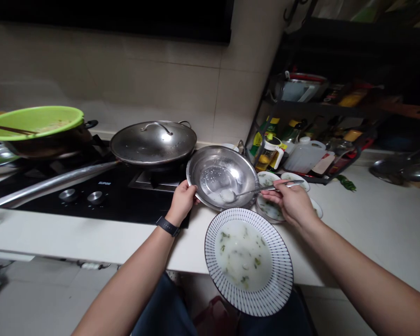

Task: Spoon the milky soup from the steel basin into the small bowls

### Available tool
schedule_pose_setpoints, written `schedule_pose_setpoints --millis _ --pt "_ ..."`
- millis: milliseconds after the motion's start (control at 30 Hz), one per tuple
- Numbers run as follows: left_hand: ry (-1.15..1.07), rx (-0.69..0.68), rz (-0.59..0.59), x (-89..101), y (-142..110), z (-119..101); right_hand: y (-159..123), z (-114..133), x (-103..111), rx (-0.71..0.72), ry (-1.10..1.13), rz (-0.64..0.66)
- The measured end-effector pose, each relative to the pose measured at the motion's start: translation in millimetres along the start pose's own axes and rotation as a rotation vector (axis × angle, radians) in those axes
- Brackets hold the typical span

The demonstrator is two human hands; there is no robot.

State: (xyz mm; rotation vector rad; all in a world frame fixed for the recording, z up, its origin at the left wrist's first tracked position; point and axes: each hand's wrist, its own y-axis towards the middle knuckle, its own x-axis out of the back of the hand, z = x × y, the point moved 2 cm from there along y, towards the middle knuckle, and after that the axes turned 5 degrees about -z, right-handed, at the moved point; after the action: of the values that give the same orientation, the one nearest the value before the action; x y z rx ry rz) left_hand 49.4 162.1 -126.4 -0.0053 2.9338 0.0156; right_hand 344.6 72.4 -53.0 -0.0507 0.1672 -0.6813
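My left hand [182,201] grips the rim of a stainless steel mixing bowl [221,175] and tilts it. My right hand [290,204] holds a long metal spoon [262,190], whose scoop rests inside the bowl with a round white lump [227,195] in it. A little liquid lies in the bottom of the bowl. Nearest my body, a white plate with a blue-striped rim [248,261] holds milky soup with green bits. Behind my right hand, several small white dishes [270,208] with leftover residue sit partly hidden by my hand and the steel bowl.
To the left is a black gas hob [98,200] with a lidded wok [154,142] and a pan holding a green bowl [35,122] with chopsticks. A long metal pan handle [52,184] projects forward. At right stand a rack of bottles and a plastic jug [304,155].
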Motion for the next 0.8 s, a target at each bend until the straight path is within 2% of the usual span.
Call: schedule_pose_setpoints --millis 233,400,500,667,733,800 --pt "-0.006 -0.005 0.004 -0.6 -1.6 -0.9 -21.9 36.1 8.0 0.067 0.001 0.006" --pt "-0.007 -0.015 0.004 -1.9 -2.2 -3.1 -39.6 57.0 22.6 0.095 -0.014 0.01" --pt "-0.009 -0.017 0.009 -2.4 -2.0 -3.5 -48.6 59.1 36.9 0.084 -0.055 0.035" --pt "-0.01 -0.021 0.011 -1.6 -1.4 -1.8 -60.1 48.4 63.1 0.081 -0.175 0.109" --pt "-0.009 -0.022 0.008 -1.3 -1.4 -1.1 -65.7 44.2 72.1 0.139 -0.258 0.132" --pt "-0.007 -0.023 0.004 -1.1 -1.5 -0.8 -73.8 44.0 79.0 0.31 -0.381 0.171"
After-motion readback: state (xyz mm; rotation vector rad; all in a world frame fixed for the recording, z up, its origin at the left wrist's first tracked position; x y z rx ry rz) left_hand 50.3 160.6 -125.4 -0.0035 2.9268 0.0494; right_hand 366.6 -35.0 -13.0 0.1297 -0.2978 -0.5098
